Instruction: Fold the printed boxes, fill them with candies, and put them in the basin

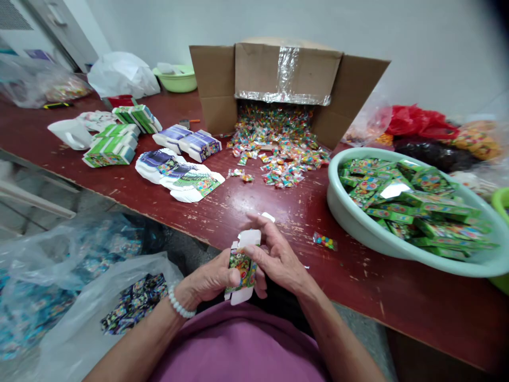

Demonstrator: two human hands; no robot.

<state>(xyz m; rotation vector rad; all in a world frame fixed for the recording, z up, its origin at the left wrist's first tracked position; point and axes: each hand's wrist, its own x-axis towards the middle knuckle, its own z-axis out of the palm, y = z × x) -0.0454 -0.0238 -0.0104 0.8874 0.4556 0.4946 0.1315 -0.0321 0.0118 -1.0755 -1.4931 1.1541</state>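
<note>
A small green printed candy carton [240,268] with white end flaps standing out is held in front of my body. My left hand [212,278] grips its left side, thumb across the printed face. My right hand [278,260] is on its right side, thumb near the upper flap and fingertips behind it. Whether anything is inside the carton cannot be seen. One wrapped pack of coloured candies [325,241] lies on the table to the right of my right hand. Flat printed cartons [178,174] are fanned out on the table beyond my left hand.
A cardboard box [288,69] on its side spills wrapped candies [278,154]. At right, a pale basin [338,199] holds several green cartons. Carton stacks [113,146], a white mug [70,133] and purple-white bundles [186,142] stand left. Plastic bags [131,297] of packets lie below.
</note>
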